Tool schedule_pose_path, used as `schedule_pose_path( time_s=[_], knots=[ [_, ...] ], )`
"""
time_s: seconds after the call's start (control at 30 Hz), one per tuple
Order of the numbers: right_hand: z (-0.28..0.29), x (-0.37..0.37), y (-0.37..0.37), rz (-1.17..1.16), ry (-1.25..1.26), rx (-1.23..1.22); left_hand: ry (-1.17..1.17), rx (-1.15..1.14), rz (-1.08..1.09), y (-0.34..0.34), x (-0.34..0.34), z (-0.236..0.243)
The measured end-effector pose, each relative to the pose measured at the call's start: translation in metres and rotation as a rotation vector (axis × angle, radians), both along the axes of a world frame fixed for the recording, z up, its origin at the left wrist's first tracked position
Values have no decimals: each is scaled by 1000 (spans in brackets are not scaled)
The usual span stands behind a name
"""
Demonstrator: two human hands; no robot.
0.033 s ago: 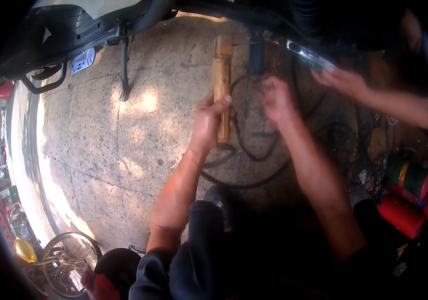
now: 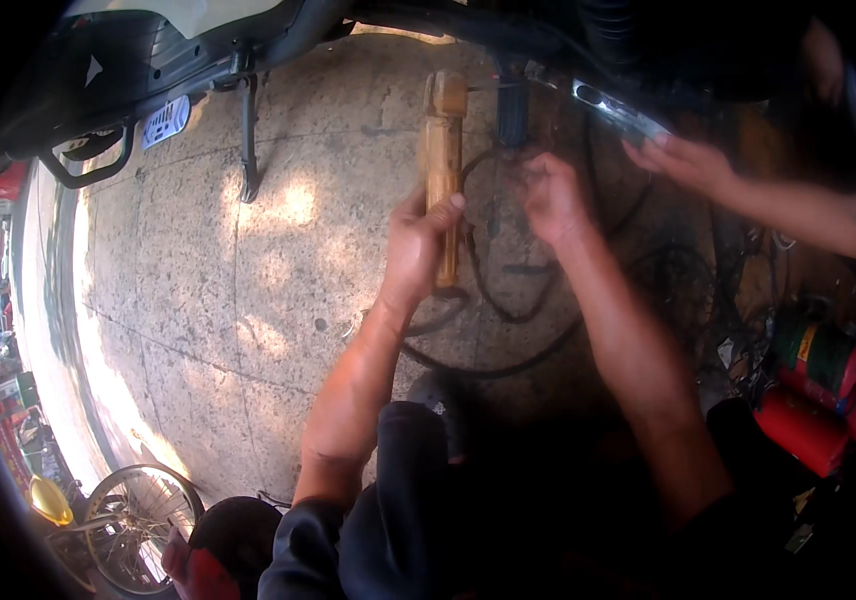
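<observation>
My left hand [image 2: 416, 245] is closed around a yellow-brown, stick-shaped tool [image 2: 441, 155], held upright with its blocky head at the far end. I cannot tell its exact kind. My right hand [image 2: 556, 200] has curled fingers, blurred at the tips, just below a black ribbed rubber part [image 2: 513, 115] of a motorbike. Whatever those fingers hold, if anything, is hidden. To the right, another person's hand [image 2: 688, 165] reaches to a silver metal part [image 2: 608, 105] on the motorbike's underside.
The motorbike's dark body [image 2: 178, 60] spans the far side, its side stand [image 2: 249, 140] pointing down. A black hose [image 2: 488, 372] loops over the concrete floor [image 2: 178, 270]. A red machine [image 2: 798, 430] stands at the right; a spoked wheel [image 2: 143, 525] is at the lower left.
</observation>
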State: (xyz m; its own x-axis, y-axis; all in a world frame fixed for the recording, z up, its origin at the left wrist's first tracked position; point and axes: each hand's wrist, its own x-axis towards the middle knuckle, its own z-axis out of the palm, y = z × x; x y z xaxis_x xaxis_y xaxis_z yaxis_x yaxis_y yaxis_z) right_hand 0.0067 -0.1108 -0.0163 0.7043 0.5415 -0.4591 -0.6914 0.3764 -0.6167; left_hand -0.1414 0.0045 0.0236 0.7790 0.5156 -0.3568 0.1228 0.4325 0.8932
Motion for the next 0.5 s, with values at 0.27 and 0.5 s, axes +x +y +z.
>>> schedule_pose_path(
  time_s=[0.27, 0.5],
  knots=[
    [2, -1, 1, 7, -3, 8, 87, 461, 5, 1, -5, 8],
    [-1, 1, -1, 5, 11, 12, 91, 551, -1, -1, 7, -5]
  ],
)
